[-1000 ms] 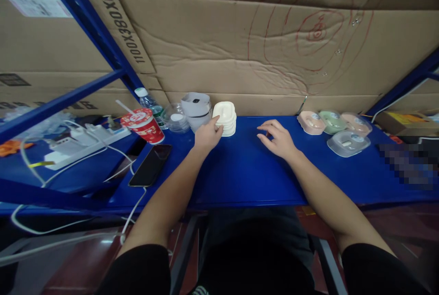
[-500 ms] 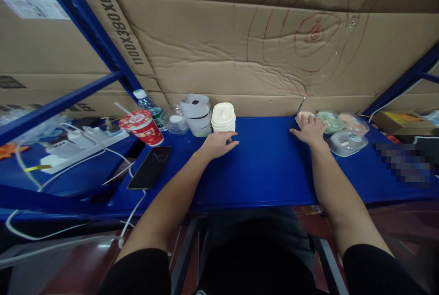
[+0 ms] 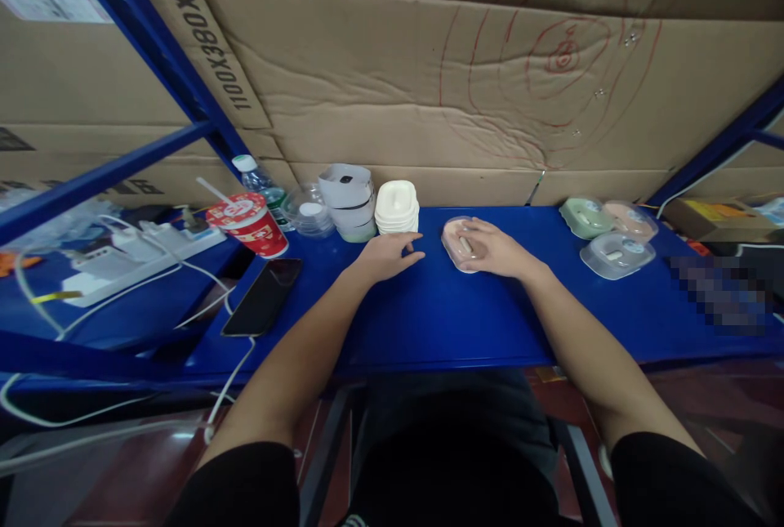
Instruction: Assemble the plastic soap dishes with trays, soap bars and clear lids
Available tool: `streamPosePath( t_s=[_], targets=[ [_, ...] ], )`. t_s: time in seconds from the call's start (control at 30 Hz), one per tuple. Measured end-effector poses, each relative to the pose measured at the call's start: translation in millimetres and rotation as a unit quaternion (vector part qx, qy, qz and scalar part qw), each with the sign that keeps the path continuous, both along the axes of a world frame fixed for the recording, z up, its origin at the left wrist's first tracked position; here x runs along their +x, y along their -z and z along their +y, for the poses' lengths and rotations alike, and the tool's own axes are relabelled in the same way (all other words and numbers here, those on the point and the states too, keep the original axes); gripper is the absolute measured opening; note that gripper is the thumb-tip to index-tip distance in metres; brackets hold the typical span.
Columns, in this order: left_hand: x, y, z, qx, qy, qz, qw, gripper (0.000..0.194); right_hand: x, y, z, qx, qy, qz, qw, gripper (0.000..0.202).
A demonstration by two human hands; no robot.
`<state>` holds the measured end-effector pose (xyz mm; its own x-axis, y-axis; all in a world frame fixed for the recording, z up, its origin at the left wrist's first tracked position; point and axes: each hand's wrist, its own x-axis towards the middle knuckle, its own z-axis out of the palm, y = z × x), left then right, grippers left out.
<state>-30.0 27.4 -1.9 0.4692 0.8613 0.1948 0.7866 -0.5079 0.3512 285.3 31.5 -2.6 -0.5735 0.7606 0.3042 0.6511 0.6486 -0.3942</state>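
Note:
My right hand (image 3: 497, 249) grips a small pink plastic container with a clear lid (image 3: 453, 239) over the middle of the blue table. Its fingers lie over the lid's top and right side. My left hand (image 3: 387, 256) rests just in front of a stack of cream-coloured square pieces (image 3: 397, 202), thumb and fingers apart, holding nothing. Left of that stack stand several white-sleeved containers (image 3: 348, 198) piled up, and beside them clear round plastic pieces (image 3: 309, 212). At the right sit a green container (image 3: 585, 218), another pink one (image 3: 630, 221) and a clear-lidded one (image 3: 617, 256).
A red paper cup with straw (image 3: 254, 229), a water bottle (image 3: 260, 182) and a black phone (image 3: 262, 298) stand or lie at the left. A white power strip (image 3: 140, 261) trails cables. Cardboard (image 3: 343, 61) walls the back; blue frame bars (image 3: 147, 45) slope at both sides.
My right hand has moved left from the group of containers, bringing the pink container to the middle. My left hand has stayed by the cream stack.

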Motion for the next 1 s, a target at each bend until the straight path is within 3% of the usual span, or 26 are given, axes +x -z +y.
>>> streamPosePath(
  t_s=[0.1,0.23,0.4,0.53,0.63,0.73,0.8,0.87,0.93,1.0],
  targets=[
    [0,0.6,-2,0.013,-0.004,-0.016,1.0,0.053,-6,-11.2,-10,-0.001,-0.039,0.051,0.998,0.058],
    [2,-1.7,-7,0.059,0.01,-0.044,0.997,0.065,-11,-26.9,-24,-0.004,-0.012,0.181,0.983,0.053],
    [11,-11.4,-20,0.205,0.1,-0.057,0.972,0.049,-25,-30.3,-32,-0.145,0.053,0.396,0.905,0.074],
    [18,-20.0,-35,0.269,0.135,-0.045,0.952,0.055,-33,-30.6,-30,-0.242,0.096,0.475,0.84,0.063],
    [23,-22.2,-42,0.268,0.191,-0.019,0.944,0.057,-35,-30.0,-27,-0.249,0.121,0.497,0.823,0.057],
    [26,-21.2,-43,0.257,0.198,-0.022,0.946,0.055,-35,-28.1,-25,-0.247,0.137,0.491,0.824,0.059],
    [21,-21.9,-38,0.256,0.164,-0.03,0.952,0.048,-33,-27.5,-24,-0.237,0.137,0.495,0.824,0.063],
    [8,-25.6,-30,0.274,0.085,-0.054,0.957,0.046,-29,-27.2,-21,-0.213,0.14,0.509,0.822,0.065],
    [-13,-31.7,-20,0.314,-0.055,-0.107,0.942,0.05,-24,-26.3,-16,-0.187,0.147,0.518,0.822,0.062],
    [-38,-37.8,-9,0.36,-0.203,-0.178,0.893,0.053,-20,-23.9,-11,-0.178,0.156,0.513,0.825,0.058]
  ],
)
